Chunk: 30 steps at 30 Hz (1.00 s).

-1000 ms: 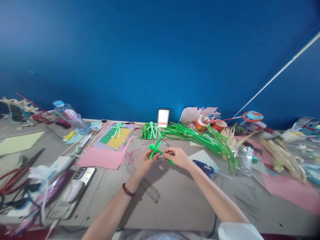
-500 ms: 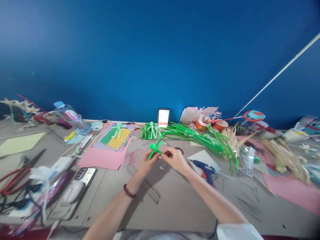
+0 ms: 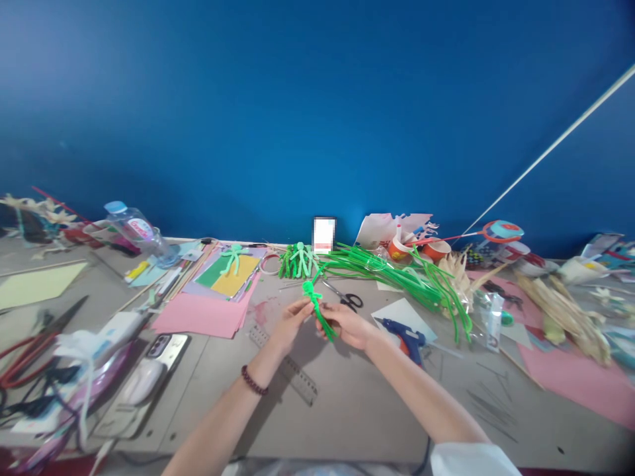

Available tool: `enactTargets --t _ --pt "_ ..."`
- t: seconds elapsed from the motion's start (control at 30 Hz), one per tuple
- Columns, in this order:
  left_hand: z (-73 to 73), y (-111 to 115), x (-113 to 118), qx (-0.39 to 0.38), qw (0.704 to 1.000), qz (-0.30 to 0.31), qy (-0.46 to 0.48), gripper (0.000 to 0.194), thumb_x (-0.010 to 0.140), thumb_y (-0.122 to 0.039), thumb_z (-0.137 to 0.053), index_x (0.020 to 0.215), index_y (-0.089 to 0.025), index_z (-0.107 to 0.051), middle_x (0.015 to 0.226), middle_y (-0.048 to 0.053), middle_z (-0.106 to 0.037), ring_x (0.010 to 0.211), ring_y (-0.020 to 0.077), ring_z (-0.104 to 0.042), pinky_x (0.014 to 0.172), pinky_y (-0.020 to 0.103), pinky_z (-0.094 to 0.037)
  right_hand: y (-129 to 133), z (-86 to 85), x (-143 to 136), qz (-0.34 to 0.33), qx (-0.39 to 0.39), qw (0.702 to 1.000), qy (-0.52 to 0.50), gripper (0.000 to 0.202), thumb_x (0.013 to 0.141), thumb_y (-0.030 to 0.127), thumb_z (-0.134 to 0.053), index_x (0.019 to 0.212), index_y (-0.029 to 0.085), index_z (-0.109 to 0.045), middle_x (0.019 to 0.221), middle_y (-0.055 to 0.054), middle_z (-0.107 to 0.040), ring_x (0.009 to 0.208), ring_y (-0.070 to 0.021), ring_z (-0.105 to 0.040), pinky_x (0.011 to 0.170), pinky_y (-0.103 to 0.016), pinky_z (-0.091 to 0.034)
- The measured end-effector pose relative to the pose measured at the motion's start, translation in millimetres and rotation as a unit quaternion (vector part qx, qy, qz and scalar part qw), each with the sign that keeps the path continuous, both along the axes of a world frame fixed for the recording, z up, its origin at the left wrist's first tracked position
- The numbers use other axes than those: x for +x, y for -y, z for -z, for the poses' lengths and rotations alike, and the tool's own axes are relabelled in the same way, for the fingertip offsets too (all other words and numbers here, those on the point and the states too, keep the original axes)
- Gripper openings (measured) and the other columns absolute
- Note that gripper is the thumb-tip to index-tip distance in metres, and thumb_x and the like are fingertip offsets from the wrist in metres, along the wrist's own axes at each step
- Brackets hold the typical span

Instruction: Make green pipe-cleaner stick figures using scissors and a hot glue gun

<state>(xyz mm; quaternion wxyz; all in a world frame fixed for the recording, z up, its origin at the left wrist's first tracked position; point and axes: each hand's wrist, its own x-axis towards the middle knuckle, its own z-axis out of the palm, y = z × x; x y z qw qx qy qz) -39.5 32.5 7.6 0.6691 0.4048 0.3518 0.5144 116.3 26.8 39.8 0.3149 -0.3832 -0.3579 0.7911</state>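
A bright green pipe-cleaner figure is held between my two hands, its round head up and its legs slanting down to the right. My left hand pinches it at the body from the left. The fingers of my right hand close on its lower part from the right. Beyond my hands, several finished green figures lean together by the wall, and a paler figure lies on coloured sheets. A bundle of green pipe cleaners lies behind my right hand, near black-handled scissors.
A blue glue gun rests on white paper to the right. A clear ruler lies below my left hand. Pink paper, a phone and a water bottle are on the left. A lit screen stands against the blue wall.
The green figure has turned from lying tilted with limbs spread to head up, legs together and pointing down right. My right hand has shifted slightly down, uncovering the scissors.
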Motion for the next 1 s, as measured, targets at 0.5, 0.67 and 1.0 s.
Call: enactTargets --t 0.5,0.67,1.0 --pt "7.1 5.8 7.4 -0.006 1.0 -0.014 0.026 0.021 0.07 -0.033 -0.07 0.084 -0.018 -0.071 0.096 0.007 -0.071 0.099 0.0217 -0.06 0.092 0.034 -0.042 -1.4 10.0 -3.7 0.025 -0.02 0.994 -0.103 0.023 0.073 0.035 -0.067 0.079 0.017 -0.054 0.059 0.005 -0.047 0.057 -0.0097 -0.05 0.054 -0.024 -0.042" --pt "5.2 6.5 9.1 -0.023 0.999 0.004 0.049 0.024 0.068 -0.033 -0.072 0.086 -0.017 -0.072 0.096 0.009 -0.071 0.101 0.023 -0.06 0.095 0.036 -0.04 0.1 10.7 -4.2 -0.01 -0.018 0.993 -0.119 0.023 0.074 0.034 -0.067 0.078 0.017 -0.051 0.053 0.008 -0.039 0.051 -0.0087 -0.044 0.054 -0.024 -0.038" --pt "-1.8 4.7 8.8 -0.059 0.996 -0.012 0.072 0.018 0.063 -0.034 -0.075 0.071 -0.018 -0.07 0.077 0.003 -0.07 0.082 0.0172 -0.061 0.089 0.03 -0.042 6.3 10.0 -11.3 0.006 0.021 0.995 -0.099 0.036 0.076 0.053 -0.062 0.078 0.018 -0.053 0.05 0.008 -0.04 0.048 -0.0095 -0.044 0.052 -0.026 -0.04"
